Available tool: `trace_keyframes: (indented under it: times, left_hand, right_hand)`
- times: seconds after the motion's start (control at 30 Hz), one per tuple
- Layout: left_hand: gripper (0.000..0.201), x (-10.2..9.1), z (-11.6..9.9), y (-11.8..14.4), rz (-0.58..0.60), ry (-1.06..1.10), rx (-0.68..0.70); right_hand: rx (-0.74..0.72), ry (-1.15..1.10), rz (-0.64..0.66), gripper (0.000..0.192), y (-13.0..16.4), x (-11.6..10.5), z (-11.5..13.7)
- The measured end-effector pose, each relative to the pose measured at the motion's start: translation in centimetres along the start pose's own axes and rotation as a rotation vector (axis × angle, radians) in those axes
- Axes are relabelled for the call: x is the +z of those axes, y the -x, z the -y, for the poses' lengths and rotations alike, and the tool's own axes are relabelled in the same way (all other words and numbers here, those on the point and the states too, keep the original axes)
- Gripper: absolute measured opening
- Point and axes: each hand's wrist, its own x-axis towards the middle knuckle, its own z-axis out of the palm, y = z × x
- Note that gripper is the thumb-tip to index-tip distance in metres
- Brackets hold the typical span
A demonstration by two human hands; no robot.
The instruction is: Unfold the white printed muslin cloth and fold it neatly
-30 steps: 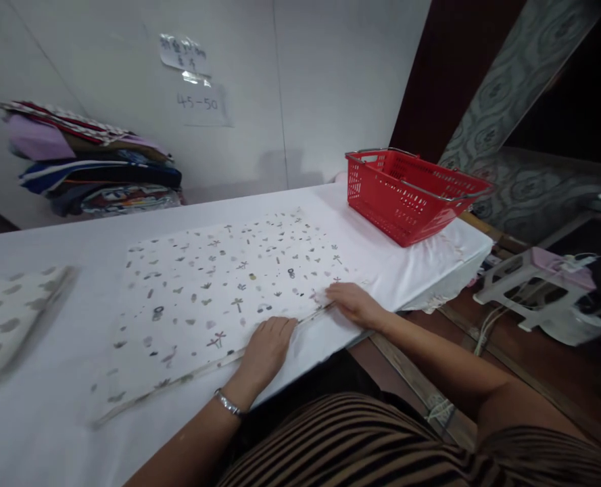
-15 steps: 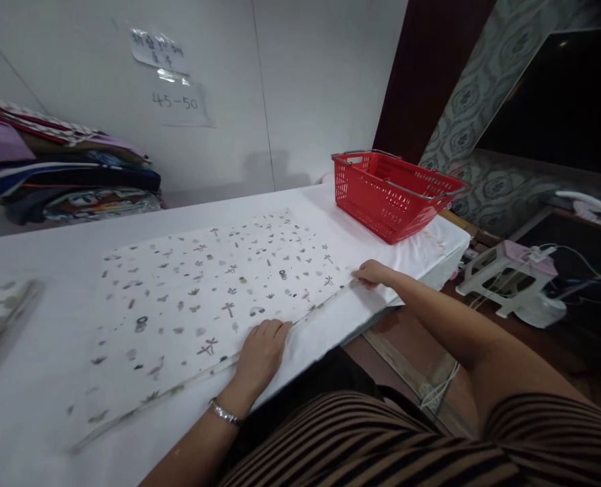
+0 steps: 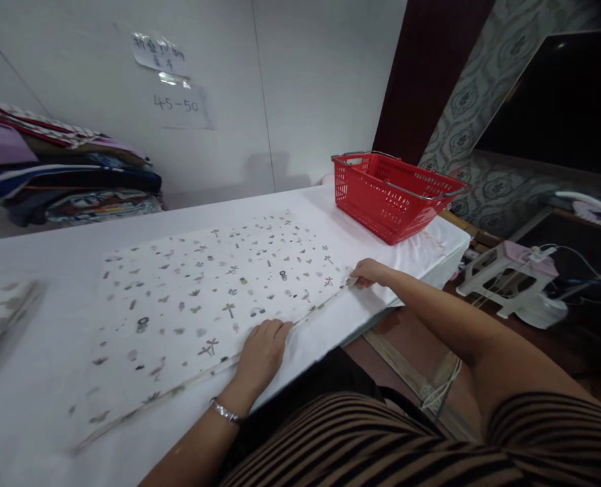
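Note:
A thin white cloth (image 3: 213, 270) printed with small palms, birds and other figures lies spread flat on the table, its folded near edge running along the table's front side. My left hand (image 3: 262, 352), with a silver bracelet at the wrist, lies palm down over the middle of that edge, fingers stretched side by side; the fingertips are partly hidden. At the near right corner of the cloth, my right hand (image 3: 371, 272) is closed in a pinch on the fabric. Another piece of similar printed cloth (image 3: 1, 314) lies folded at the far left, away from both hands.
The white-covered table (image 3: 320, 203) stands against a wall. On its right end sits a red basket (image 3: 381, 206). A pile of folded textiles (image 3: 67, 176) is behind the table's left end. On the floor to the right is a stool (image 3: 513, 270) with cables on it.
My right hand has shifted very slightly left with the corner of the cloth in its pinch. The left hand stays in the same place on the edge.

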Motion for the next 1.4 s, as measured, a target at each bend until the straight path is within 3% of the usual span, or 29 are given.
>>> trace_keyframes:
  times: [0.1, 0.23, 0.57, 0.7, 0.77, 0.83, 0.93, 1.03, 1.13, 1.4]
  left_hand:
    - [0.035, -0.2, 0.0, -0.4, 0.001, 0.007, -0.011]
    - [0.035, -0.4, -0.7, -1.6, 0.042, 0.003, 0.023]
    - [0.032, 0.1, -1.4, -1.6, 0.060, 0.024, 0.058]
    - [0.034, 0.1, -1.6, -1.4, 0.044, 0.052, 0.037]
    - [0.036, 0.1, -2.0, -1.2, 0.020, 0.058, 0.030]
    - [0.035, 0.1, -2.3, -1.1, 0.011, 0.054, 0.018]
    - [0.029, 0.1, -2.7, -1.0, 0.016, 0.053, -0.007]
    - [0.021, 0.2, -3.0, -1.0, -0.002, 0.049, -0.049]
    - [0.017, 0.5, -3.1, -1.0, -0.017, 0.060, -0.080]
    - [0.017, 1.0, -3.2, -1.0, -0.054, 0.111, -0.173]
  right_hand:
    - [-0.052, -0.044, -0.059, 0.004, -0.3, -0.4, -0.4]
    - [-0.114, 0.001, -0.160, 0.014, -1.3, -1.2, -1.4]
    - [-0.205, 0.299, -0.264, 0.019, -1.2, -0.3, -3.3]
    - [-0.308, 0.596, -0.340, 0.031, 0.1, 0.2, -2.7]
    - [-0.519, 0.675, -0.441, 0.032, 1.1, 1.4, -1.8]
    - [-0.817, 0.603, -0.467, 0.030, 2.3, 3.4, -0.6]
    - [-1.174, 0.418, -0.271, 0.035, 4.4, 7.2, 0.6]
    - [-1.376, 0.422, -0.097, 0.042, 5.9, 10.2, 0.6]
    - [-1.460, 0.474, -0.157, 0.041, 6.3, 11.5, 0.5]
    - [-1.402, 0.594, -0.227, 0.025, 6.5, 13.0, 2.7]
